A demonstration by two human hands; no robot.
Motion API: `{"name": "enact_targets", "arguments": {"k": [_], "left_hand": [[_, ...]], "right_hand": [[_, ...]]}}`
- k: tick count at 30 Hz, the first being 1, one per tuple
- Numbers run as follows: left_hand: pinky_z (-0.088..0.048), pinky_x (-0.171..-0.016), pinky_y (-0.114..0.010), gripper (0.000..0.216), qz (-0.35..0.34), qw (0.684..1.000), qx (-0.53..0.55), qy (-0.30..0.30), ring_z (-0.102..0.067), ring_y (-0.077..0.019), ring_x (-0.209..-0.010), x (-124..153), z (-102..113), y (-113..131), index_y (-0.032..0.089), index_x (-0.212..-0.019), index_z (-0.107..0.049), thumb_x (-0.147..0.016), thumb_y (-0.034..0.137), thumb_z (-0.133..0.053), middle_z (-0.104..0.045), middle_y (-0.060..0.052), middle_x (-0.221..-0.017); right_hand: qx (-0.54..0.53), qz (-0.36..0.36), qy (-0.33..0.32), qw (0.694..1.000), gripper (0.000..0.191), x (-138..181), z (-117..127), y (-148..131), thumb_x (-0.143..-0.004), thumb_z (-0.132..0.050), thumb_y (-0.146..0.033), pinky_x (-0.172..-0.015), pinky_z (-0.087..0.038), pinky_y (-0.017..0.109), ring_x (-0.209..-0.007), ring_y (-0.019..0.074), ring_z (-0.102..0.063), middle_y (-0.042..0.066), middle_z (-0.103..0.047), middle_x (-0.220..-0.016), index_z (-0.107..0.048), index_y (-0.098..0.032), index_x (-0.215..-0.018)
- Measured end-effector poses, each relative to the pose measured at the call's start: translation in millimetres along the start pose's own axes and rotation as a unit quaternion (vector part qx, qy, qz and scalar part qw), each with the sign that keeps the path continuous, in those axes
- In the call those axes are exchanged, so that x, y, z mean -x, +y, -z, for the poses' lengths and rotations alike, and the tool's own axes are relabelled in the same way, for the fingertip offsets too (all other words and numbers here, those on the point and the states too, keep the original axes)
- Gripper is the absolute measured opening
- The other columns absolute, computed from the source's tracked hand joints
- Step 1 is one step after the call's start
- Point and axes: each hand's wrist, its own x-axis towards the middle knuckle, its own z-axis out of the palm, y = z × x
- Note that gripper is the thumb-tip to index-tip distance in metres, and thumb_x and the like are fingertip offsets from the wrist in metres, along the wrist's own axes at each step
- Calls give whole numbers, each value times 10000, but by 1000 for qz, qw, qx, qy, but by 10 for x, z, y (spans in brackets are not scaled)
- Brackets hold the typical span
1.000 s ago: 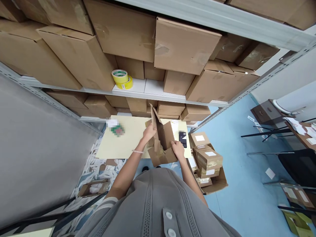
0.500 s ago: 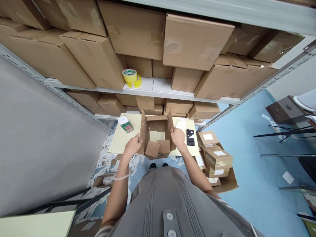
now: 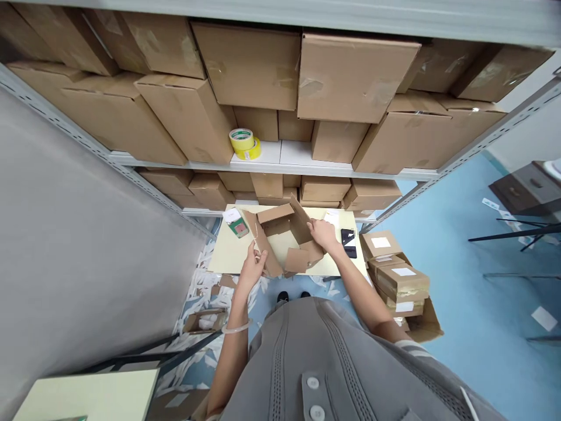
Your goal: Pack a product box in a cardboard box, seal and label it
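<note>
An open cardboard box (image 3: 301,225), its flaps spread, stands turned at an angle on the pale yellow table (image 3: 228,257). Through it the tabletop shows. My left hand (image 3: 253,266) has its thumb and fingers closed on the box's left side. On the right side, my right hand (image 3: 323,235) grips the box wall near its upper edge. Left of the box lies a small green and white box (image 3: 235,223). To the right of my right hand is a black phone (image 3: 349,242), beside a white paper (image 3: 332,217).
Shelves ahead hold several closed cardboard boxes (image 3: 357,79) and yellow tape rolls (image 3: 244,144). At right on the floor, taped parcels (image 3: 401,280) sit in a large carton (image 3: 427,324). Paper scraps (image 3: 199,286) litter the floor at left, near another table (image 3: 87,394).
The cardboard box has twisted from facing me squarely to an angle, its walls skewed. Both hands have moved with it, and the view has shifted slightly.
</note>
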Motion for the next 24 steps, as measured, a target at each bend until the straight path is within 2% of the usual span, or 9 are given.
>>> {"name": "enact_targets", "arguments": {"k": [2, 4, 7, 10, 13, 15, 17, 20, 24], "left_hand": [[-511, -505, -267, 794, -14, 998, 59, 16, -607, -141, -676, -36, 8, -46, 220, -1523, -112, -888, 491, -504, -566, -80, -1060], [-529, -543, -271, 782, -45, 994, 85, 50, -600, -139, -728, -72, 57, -79, 224, -1509, -125, -885, 491, -513, -533, -84, -1091], [-559, -703, -327, 610, -91, 986, 68, 125, -587, -157, -838, -100, 210, -116, 200, -1411, -331, -895, 479, -498, -498, -102, -1137], [-532, -862, -398, 430, -120, 974, 2, 190, -566, -180, -891, -101, 391, -155, 191, -1194, -551, -892, 493, -500, -486, -104, -1126], [-487, -956, -453, 390, -123, 971, -46, 201, -562, -216, -970, -121, 489, -198, 206, -1128, -617, -875, 488, -528, -502, -106, -1116], [-480, -972, -464, 427, -104, 982, -39, 153, -571, -242, -1043, -154, 485, -219, 196, -1163, -621, -859, 486, -549, -515, -132, -1163], [-489, -971, -450, 495, -80, 995, 3, 54, -579, -259, -1116, -187, 450, -226, 191, -1238, -599, -857, 504, -550, -528, -159, -1242], [-505, -969, -418, 574, -59, 991, 84, -90, -543, -268, -1237, -205, 416, -219, 256, -1364, -525, -874, 556, -518, -492, -136, -1412], [-510, -978, -397, 588, -58, 984, 78, -147, -482, -279, -1309, -157, 453, -236, 266, -1345, -555, -877, 614, -480, -419, -107, -1495]], "right_hand": [[4, 28, -17, 999, 398, -96, 65, 46, -1025, -306, -398, -799, -434, 305, -984, 243, -668, 126, -712, -1072, -631, -197, -1138], [9, 56, -32, 998, 381, -191, 129, 93, -1019, -332, -405, -781, -423, 294, -969, 234, -666, 112, -719, -1054, -643, -209, -1121], [19, 92, -45, 995, 340, -321, 214, 154, -1010, -382, -396, -736, -406, 276, -937, 222, -665, 95, -726, -1021, -658, -222, -1105], [27, 124, -55, 990, 311, -427, 279, 181, -1003, -414, -371, -703, -391, 266, -911, 216, -664, 91, -727, -1013, -671, -222, -1096], [37, 146, -57, 987, 295, -489, 302, 142, -995, -437, -361, -687, -385, 270, -915, 228, -665, 95, -728, -1030, -676, -222, -1097], [47, 165, -41, 984, 297, -498, 286, 72, -994, -437, -365, -690, -388, 281, -945, 250, -664, 104, -726, -1055, -675, -223, -1100], [59, 186, -20, 981, 310, -491, 252, -20, -998, -423, -364, -706, -396, 293, -968, 268, -662, 121, -721, -1083, -671, -216, -1111], [61, 214, -3, 975, 334, -497, 197, -146, -1009, -394, -357, -731, -410, 298, -968, 271, -665, 142, -718, -1089, -657, -200, -1144], [27, 249, -10, 968, 375, -564, 170, -203, -1015, -366, -413, -781, -427, 309, -971, 266, -664, 129, -724, -1071, -666, -216, -1122]]}}
